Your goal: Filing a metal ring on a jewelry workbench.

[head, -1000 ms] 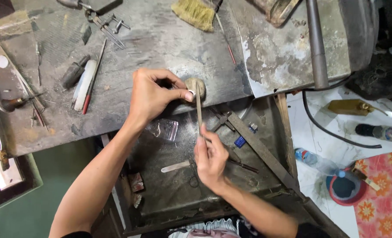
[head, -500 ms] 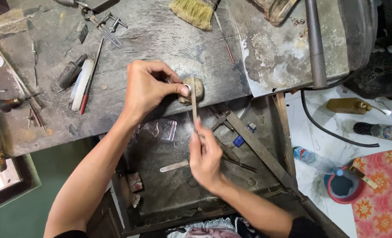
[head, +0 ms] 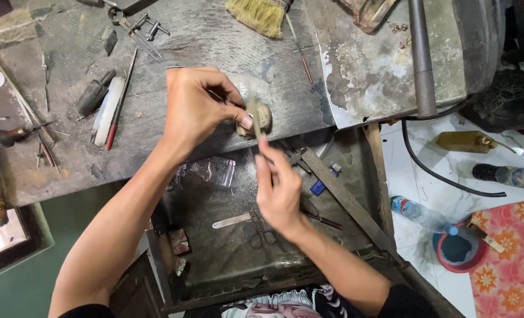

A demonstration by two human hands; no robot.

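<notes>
Nearest the wearer, an open metal drawer (head: pixel 232 259) is sitting below the bench edge, holding a flat metal blade (head: pixel 231 221), a pair of small scissors (head: pixel 263 231), a clear plastic bag (head: pixel 215 171) and a small blue piece (head: pixel 317 187). Above the drawer, the right hand (head: pixel 281 191) is gripping a slim file (head: pixel 254 115), its fingers pressed together around the lower end with the forefinger lying along the shaft; the file is standing almost upright and blurring. At the bench edge, the left hand (head: pixel 198 106) is curling over a small rounded bench peg (head: pixel 255 119), thumb and fingertips pinching something against it; what they are pinching is too small to tell. The file's upper end is crossing just in front of the peg, touching it or nearly so. Further out on the worn workbench (head: pixel 215 47), a red-tipped tool (head: pixel 119 100) and a white stick (head: pixel 106 111) are lying left of the hand, well apart from it. At the far edge, a straw brush (head: pixel 261 14) is resting, with a metal pipe (head: pixel 421 56) to the right.
</notes>
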